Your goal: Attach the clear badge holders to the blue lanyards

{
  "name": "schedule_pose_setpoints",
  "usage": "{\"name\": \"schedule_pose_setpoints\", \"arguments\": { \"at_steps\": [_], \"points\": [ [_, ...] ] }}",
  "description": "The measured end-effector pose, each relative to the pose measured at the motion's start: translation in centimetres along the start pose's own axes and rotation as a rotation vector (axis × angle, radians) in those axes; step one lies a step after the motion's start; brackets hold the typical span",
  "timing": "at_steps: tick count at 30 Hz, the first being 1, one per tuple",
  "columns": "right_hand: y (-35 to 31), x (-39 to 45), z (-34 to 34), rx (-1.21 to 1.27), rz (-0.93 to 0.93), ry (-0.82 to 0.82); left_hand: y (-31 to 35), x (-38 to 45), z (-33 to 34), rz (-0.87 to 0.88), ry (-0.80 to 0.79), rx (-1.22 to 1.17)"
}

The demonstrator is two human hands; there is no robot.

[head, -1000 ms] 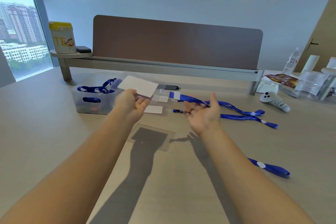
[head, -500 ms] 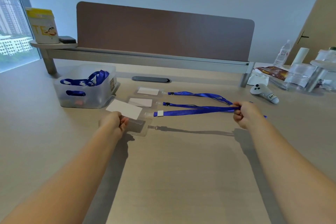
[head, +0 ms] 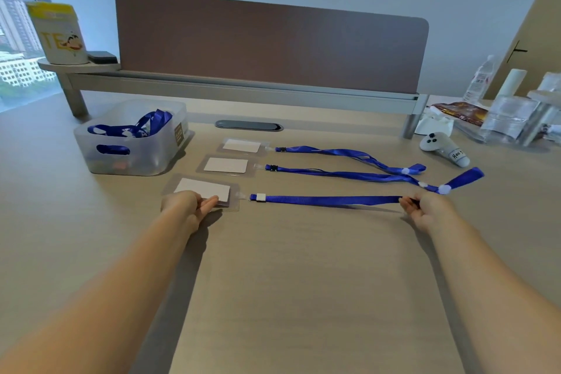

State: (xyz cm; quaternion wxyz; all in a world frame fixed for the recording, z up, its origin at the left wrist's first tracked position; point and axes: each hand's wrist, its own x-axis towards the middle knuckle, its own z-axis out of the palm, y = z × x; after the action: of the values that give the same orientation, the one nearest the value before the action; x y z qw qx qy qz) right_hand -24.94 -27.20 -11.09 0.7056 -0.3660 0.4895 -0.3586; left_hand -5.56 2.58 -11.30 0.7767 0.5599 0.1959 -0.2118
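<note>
Three clear badge holders with white cards lie in a row on the desk, each joined to a blue lanyard running right. My left hand (head: 189, 206) pinches the near edge of the nearest badge holder (head: 203, 190), which lies flat. My right hand (head: 425, 206) grips the far end of its blue lanyard (head: 328, 200), pulled straight. The middle holder (head: 226, 165) with its lanyard (head: 337, 173) and the far holder (head: 242, 146) with its lanyard (head: 340, 152) lie behind.
A translucent bin (head: 133, 143) with more blue lanyards stands at the left. A white controller (head: 444, 152), bottles and plastic bags sit at the right. A brown divider panel (head: 270, 42) on a grey rail closes the back; a yellow-lidded tub (head: 59, 33) stands on its left shelf.
My left hand lowered the badge holder from the air onto the desk below the other two. My right hand slid to the lanyard's far end and pulled it straight.
</note>
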Motion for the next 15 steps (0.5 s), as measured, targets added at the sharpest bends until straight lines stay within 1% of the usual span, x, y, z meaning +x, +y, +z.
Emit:
{"name": "schedule_pose_setpoints", "arguments": {
  "at_steps": [6, 8, 10, 13, 15],
  "points": [
    [0.2, 1.0, -0.1, -0.135, -0.010, 0.009, -0.2, -0.2, 0.4, 0.001, -0.043, 0.033],
    [0.3, 0.8, 0.0, -0.194, -0.008, 0.085, 0.0, -0.5, 0.2, 0.017, -0.060, 0.033],
    [0.3, 0.3, 0.4, -0.318, -0.042, 0.165, 0.3, -1.0, -0.3, 0.019, -0.065, 0.069],
    [0.9, 0.5, -0.1, -0.530, -0.107, 0.222, 0.7, -2.3, -1.0, 0.007, -0.092, 0.170],
    [1.7, 0.0, -0.5, -0.617, -0.167, 0.237, 0.8, -2.8, -1.8, 0.017, -0.074, 0.239]
  ]
}}
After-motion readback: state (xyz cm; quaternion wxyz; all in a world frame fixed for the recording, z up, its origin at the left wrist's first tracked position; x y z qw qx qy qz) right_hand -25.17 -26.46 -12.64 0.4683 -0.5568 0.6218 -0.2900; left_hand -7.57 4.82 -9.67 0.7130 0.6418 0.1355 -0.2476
